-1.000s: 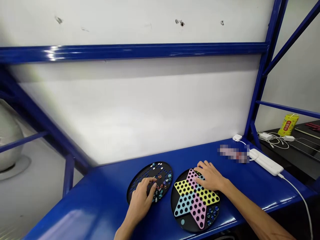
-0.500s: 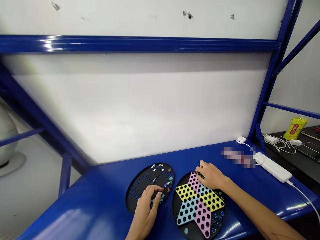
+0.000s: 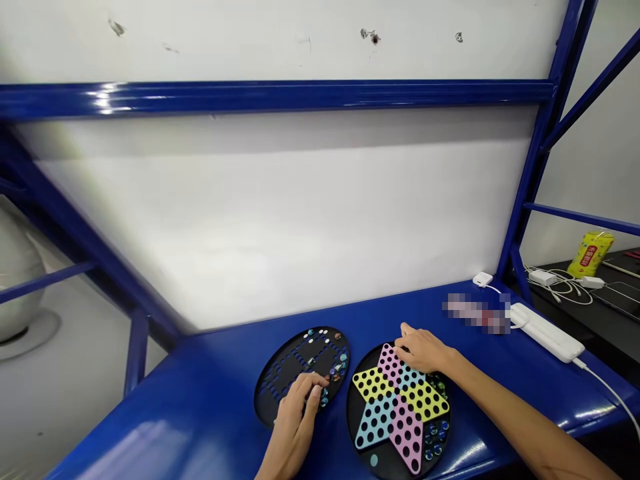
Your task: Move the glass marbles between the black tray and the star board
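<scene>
Two round black boards lie on a blue shelf [image 3: 210, 407]. The left board [image 3: 295, 363] is a dark perforated tray with several glass marbles [image 3: 339, 363] scattered on it. My left hand [image 3: 297, 413] rests on its near edge, fingers curled down onto marbles; what they pinch is hidden. The right board [image 3: 397, 407] carries a star in pink, yellow and light blue, full of holes, with marbles [image 3: 433, 437] in its lower right rim. My right hand [image 3: 423, 350] lies over the star's far tip, fingers bent down onto the board.
A white power strip [image 3: 545, 332] with a cable lies at the shelf's right end, next to a small white charger [image 3: 481, 279]. A blue frame post [image 3: 530, 193] stands behind it. Beyond is a dark table with cables and a yellow packet [image 3: 590, 253].
My left hand slid back toward me along the left board's near edge. My right hand stayed on the star's far tip. The view shifted slightly.
</scene>
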`<state>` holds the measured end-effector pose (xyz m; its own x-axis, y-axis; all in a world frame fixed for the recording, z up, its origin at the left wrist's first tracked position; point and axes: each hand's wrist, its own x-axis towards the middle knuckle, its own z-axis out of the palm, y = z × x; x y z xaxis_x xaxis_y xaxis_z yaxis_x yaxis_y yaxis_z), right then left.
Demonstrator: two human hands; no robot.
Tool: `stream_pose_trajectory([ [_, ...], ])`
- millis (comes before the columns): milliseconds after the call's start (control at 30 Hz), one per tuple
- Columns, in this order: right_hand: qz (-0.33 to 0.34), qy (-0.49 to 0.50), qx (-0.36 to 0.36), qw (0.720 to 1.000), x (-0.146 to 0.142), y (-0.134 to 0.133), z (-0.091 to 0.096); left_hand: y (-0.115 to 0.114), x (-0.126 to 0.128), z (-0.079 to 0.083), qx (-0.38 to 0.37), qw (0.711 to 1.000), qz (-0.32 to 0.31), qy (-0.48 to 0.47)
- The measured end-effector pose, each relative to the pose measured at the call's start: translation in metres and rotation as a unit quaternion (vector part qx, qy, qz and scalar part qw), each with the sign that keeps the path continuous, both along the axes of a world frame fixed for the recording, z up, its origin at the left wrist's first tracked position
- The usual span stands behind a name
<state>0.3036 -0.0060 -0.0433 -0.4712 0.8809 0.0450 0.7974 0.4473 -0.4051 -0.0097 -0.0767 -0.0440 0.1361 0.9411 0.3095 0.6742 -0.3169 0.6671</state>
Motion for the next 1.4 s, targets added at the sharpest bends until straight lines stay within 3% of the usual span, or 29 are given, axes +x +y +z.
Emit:
stream_pose_trajectory([
  [767,-0.038,0.035,0.003,0.999,0.022,0.004,0.002,0.001,-0.004,-0.005,0.005,1.000,0.018,-0.017],
  [1100,-0.084,0.160,0.010,0.983,0.031,0.019,-0.013,0.003,-0.006,-0.007,0.018,0.999,0.026,-0.021],
  [1167,-0.118,0.230,0.021,0.966,0.034,0.023,-0.017,0.003,-0.006,-0.005,0.022,0.999,0.031,-0.022],
  [1233,-0.173,0.324,0.002,0.930,0.038,0.026,-0.020,0.003,-0.004,-0.004,0.024,0.999,0.031,-0.017],
  [1300,-0.230,0.440,-0.059,0.866,0.044,0.028,-0.021,0.002,-0.002,-0.003,0.027,0.999,0.028,-0.009],
  [1400,-0.263,0.601,-0.142,0.741,0.051,0.027,-0.017,0.002,0.003,-0.002,0.034,0.999,0.017,0.001],
])
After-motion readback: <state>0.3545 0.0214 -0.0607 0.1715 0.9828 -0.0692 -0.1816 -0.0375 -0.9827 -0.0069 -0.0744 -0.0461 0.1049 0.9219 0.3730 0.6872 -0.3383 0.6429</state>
